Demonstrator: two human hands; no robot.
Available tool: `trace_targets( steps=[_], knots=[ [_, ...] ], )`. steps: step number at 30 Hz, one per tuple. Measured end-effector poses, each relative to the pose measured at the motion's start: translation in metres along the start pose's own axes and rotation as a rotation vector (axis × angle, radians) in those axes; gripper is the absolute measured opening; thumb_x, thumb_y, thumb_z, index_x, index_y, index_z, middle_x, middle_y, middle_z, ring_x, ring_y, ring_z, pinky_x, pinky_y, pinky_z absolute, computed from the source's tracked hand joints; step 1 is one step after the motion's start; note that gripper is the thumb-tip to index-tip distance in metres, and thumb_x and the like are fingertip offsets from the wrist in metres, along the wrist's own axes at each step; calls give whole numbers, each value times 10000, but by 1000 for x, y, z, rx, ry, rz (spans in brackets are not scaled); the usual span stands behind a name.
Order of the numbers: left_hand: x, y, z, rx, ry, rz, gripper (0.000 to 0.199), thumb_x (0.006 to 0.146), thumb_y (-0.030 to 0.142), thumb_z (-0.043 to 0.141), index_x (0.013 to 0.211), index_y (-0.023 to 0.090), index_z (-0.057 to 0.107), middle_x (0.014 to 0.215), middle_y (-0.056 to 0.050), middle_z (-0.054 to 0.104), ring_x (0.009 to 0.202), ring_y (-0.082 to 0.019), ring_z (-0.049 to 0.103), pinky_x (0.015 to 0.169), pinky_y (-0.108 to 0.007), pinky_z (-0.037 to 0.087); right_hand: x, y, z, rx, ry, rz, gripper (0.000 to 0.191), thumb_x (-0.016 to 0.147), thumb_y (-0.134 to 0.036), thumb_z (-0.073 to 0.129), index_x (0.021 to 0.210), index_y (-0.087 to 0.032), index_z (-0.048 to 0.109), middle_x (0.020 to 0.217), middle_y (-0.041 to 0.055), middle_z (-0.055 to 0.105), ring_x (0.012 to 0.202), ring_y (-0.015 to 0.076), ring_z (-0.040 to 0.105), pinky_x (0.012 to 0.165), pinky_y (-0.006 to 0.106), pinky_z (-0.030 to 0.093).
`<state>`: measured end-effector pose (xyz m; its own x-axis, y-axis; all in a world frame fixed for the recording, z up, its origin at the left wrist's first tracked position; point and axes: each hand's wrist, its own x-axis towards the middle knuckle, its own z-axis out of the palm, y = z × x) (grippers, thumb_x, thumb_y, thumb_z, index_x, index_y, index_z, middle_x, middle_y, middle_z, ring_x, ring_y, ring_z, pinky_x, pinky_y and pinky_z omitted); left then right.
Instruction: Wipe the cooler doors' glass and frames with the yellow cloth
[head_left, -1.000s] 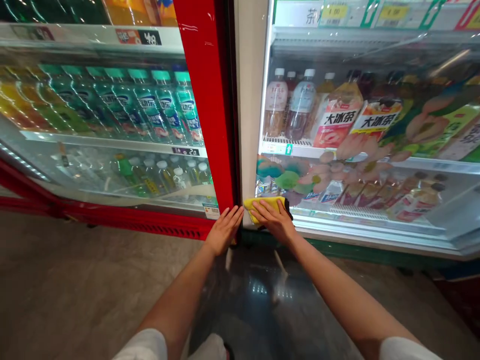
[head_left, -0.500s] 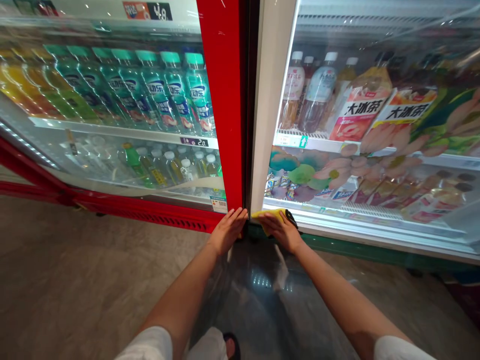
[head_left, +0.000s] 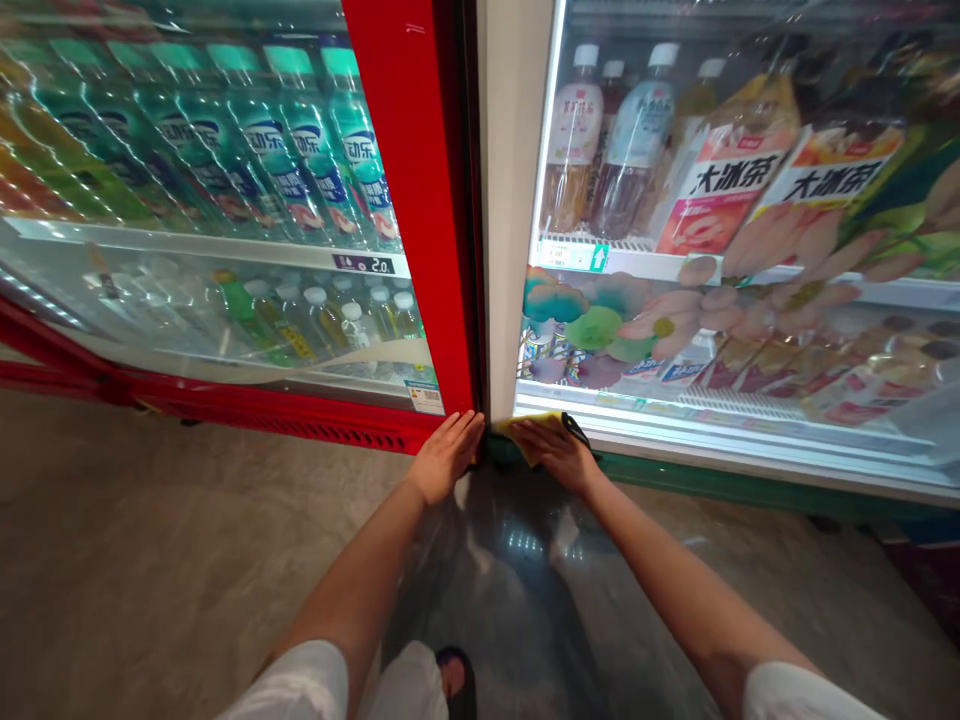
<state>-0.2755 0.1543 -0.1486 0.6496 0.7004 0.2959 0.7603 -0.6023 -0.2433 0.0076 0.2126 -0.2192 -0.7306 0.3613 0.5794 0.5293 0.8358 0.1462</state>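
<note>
One yellow cloth [head_left: 550, 419]: under right hand [head_left: 553, 448], at white frame's [head_left: 510, 250] lower left corner.
Right hand: fingers straight over cloth; can't tell if pinching.
Left hand [head_left: 448, 455]: flat, fingers together, at red frame's [head_left: 409, 130] lower right corner.
Dark gap [head_left: 477, 300]: between frames; sliding left could jam fingertips.
Cloth risk: light pressure could let it slip.

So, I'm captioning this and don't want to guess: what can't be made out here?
All in the head view:
Part of the yellow cloth: hidden under the right hand.
Palm of the left hand: hidden by the back of that hand.
Small print on the sticker: too small.
Orange drinks: blurred, cut off by the left edge.
Lower bottles at right: partly covered by flower decals.
</note>
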Motion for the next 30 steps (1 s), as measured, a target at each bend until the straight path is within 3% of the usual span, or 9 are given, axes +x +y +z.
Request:
trace_targets(
  steps=[3,6,10,14,18,21,23,26,30],
  knots=[
    [-1,2,0,14,-20,-25,760,896,68,438,1619,113,207,1619,-127,409,1543,-256,290,1277,-464,265,13,-7,-4,-24,-23,156,669,959,-58,444,1580,-293,360,1633,12,395,1506,220,372,1290,561,175],
    [-3,7,-1,54,0,-96,750,897,72,426,1615,91,210,1623,-153,391,1547,-270,279,1277,-476,253,23,-15,2,-18,-31,140,671,943,-51,456,1568,-284,387,1637,25,386,1504,236,376,1286,575,178],
    [-8,19,6,78,-25,-40,783,886,77,428,1624,107,171,1626,-140,387,1546,-252,282,1279,-461,247,-6,0,3,-12,-11,38,675,904,12,410,1510,-276,482,1529,-30,549,1445,131,452,1279,408,279],
    [-6,33,18,59,9,-131,871,845,61,457,1637,141,103,1679,-118,260,1567,-245,217,1277,-449,253,-31,11,-14,-65,15,109,683,920,12,388,1538,-276,426,1574,-34,495,1515,139,338,1310,491,169],
    [7,40,22,38,80,-343,917,822,56,488,1637,110,71,1698,-160,143,1579,-294,143,1270,-502,257,5,-8,-18,-114,26,210,583,997,-97,436,1544,-294,403,1660,25,351,1549,254,272,1258,691,110],
    [14,41,22,47,115,-423,900,833,50,482,1633,84,70,1695,-187,137,1578,-312,133,1259,-519,276,30,-14,-10,-112,12,142,572,1003,-105,451,1548,-272,399,1649,57,374,1515,254,349,1253,655,219],
    [16,42,22,54,122,-392,875,839,37,469,1633,98,109,1694,-173,173,1577,-295,148,1265,-498,272,28,-2,-11,-106,-23,17,612,984,-46,423,1552,-271,393,1626,31,420,1485,193,402,1270,532,288],
    [21,46,23,52,115,-264,832,853,28,444,1631,137,171,1686,-126,243,1576,-250,168,1283,-450,243,5,33,-34,-91,-82,-157,654,957,-2,393,1557,-260,388,1601,-11,461,1467,121,418,1278,392,307],
    [34,53,27,48,124,-180,823,848,15,432,1627,133,193,1673,-115,290,1575,-233,169,1289,-431,231,-19,60,-69,-118,-75,-94,613,996,-78,417,1580,-248,345,1618,-7,433,1518,144,332,1306,456,218]
  ],
)
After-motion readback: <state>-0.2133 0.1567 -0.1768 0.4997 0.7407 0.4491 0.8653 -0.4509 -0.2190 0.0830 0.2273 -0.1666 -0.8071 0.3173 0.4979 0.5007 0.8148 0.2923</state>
